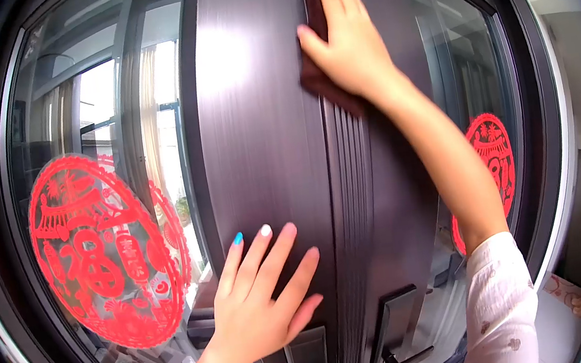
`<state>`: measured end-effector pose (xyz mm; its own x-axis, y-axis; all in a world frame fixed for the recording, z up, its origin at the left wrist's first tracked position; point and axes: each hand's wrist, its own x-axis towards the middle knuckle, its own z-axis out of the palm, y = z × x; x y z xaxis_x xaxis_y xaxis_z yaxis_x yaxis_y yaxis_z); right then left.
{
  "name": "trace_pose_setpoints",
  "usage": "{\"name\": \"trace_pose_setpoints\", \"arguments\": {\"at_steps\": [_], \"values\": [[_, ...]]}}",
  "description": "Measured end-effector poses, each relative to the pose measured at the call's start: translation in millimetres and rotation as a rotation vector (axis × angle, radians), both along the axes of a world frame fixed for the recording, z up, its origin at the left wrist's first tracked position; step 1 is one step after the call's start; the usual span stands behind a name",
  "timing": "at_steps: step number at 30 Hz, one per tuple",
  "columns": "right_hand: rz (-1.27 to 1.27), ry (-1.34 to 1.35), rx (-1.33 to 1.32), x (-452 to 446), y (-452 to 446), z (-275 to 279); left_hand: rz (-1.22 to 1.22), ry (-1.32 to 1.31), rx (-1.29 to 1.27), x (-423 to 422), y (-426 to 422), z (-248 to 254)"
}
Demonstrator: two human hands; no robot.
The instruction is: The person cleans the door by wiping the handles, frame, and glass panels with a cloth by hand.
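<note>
Right hand (pixel 352 45) flat over dark cloth (pixel 318 82) against door (pixel 264 148), thumb apart. Left hand (pixel 256 307) below, 5 fingers spread — contact unclear. Cloth could slip if palm pressure slackens; ridged strip (pixel 351 151) below right hand could snag hem.

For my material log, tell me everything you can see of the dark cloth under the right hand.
The cloth is deep maroon-brown and soft-looking, with no print visible. It lies against the upper part of the dark door, its slanting lower edge crossing the ribbed strip. The right hand lies over it, hiding much of it; a narrow strip shows left of the fingers, and more shows below the thumb. Whether it is folded cannot be told.
</note>
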<state>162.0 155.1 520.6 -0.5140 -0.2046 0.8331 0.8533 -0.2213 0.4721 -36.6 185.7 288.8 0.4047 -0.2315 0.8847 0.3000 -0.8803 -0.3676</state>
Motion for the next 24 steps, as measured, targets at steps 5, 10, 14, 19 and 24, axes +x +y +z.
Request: {"name": "trace_pose_setpoints", "arguments": {"at_steps": [5,10,14,19,24], "values": [[0.052,0.149,0.042,-6,10,117,0.044,0.014,-0.053,20,27,8],[0.162,0.274,0.043,-17,9,220,0.121,0.028,0.016,21,37,3],[0.073,0.246,-0.029,-10,3,205,0.143,0.041,0.026,17,36,3],[-0.018,-0.182,-0.205,23,-26,40,0.126,0.048,0.026,15,34,6],[0.016,-0.210,-0.644,26,-57,-123,0.126,0.035,0.014,15,28,8]]}}
